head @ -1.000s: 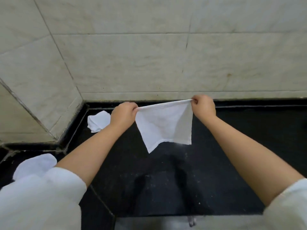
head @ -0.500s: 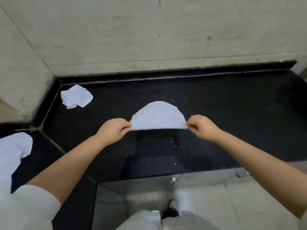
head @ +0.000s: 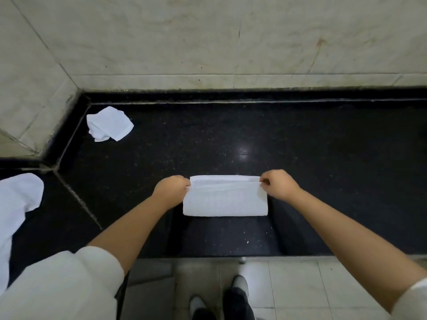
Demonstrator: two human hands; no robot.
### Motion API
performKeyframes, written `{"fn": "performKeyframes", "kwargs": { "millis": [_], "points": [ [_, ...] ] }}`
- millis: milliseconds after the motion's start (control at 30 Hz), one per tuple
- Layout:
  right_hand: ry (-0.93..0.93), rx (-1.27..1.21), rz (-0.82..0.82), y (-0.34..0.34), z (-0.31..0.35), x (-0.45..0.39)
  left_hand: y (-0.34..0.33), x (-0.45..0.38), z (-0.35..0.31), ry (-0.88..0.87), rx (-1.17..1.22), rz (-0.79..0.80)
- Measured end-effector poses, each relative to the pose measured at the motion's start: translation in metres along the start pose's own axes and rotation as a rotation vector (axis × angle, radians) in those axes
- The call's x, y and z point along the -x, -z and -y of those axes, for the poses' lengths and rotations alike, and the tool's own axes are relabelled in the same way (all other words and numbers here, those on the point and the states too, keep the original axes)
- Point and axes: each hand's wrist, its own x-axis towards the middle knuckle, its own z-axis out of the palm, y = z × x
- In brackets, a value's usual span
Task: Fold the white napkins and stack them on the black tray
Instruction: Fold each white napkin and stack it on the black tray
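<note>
A white napkin (head: pixel 225 200) lies folded in half on the black stone counter (head: pixel 231 144), near its front edge. My left hand (head: pixel 172 190) pinches the napkin's upper left corner. My right hand (head: pixel 278 187) pinches the upper right corner. The top layer's far edge sits just short of the bottom layer's far edge. A second white napkin (head: pixel 108 124) lies crumpled at the counter's back left corner. No black tray shows in this view.
Pale tiled walls (head: pixel 208 42) close the counter at the back and left. A large white cloth (head: pixel 16 204) lies on the lower black ledge at the far left. Below the counter's front edge are floor tiles and my shoes (head: pixel 238 294).
The napkin went from hanging in the air between my hands to lying on the counter, folded in half. Both hands came down and toward me, keeping hold of its corners.
</note>
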Motion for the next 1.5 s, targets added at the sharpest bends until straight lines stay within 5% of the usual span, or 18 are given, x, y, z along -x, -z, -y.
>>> {"fn": "performKeyframes", "kwargs": {
  "millis": [300,600,900,1033,1133,1267,1400,1500],
  "points": [
    [-0.074,0.045,-0.039,-0.027,-0.007,-0.039,-0.023,-0.058,-0.002,0.132,-0.059,-0.049],
    [0.006,0.137,-0.007,-0.028,-0.005,-0.047,-0.026,-0.061,0.002,0.017,-0.019,-0.03],
    [0.039,-0.285,0.041,0.011,-0.015,-0.038,-0.003,-0.057,0.012,-0.097,0.067,-0.024],
    [0.107,-0.246,0.06,0.034,-0.009,-0.03,0.027,-0.044,0.014,-0.211,-0.138,0.018],
    [0.173,-0.168,-0.047,0.056,0.0,-0.031,0.055,-0.038,0.019,-0.26,-0.294,-0.182],
    [0.352,0.055,-0.417,0.068,0.011,-0.031,0.082,-0.033,0.029,-0.398,-0.352,-0.554],
    [0.423,0.272,-0.542,0.031,0.007,-0.016,0.046,-0.018,0.034,-0.493,-0.456,-0.455],
    [0.42,0.368,-0.388,-0.029,-0.006,0.005,-0.011,-0.003,0.031,-0.506,-0.495,-0.202]
  ]
}}
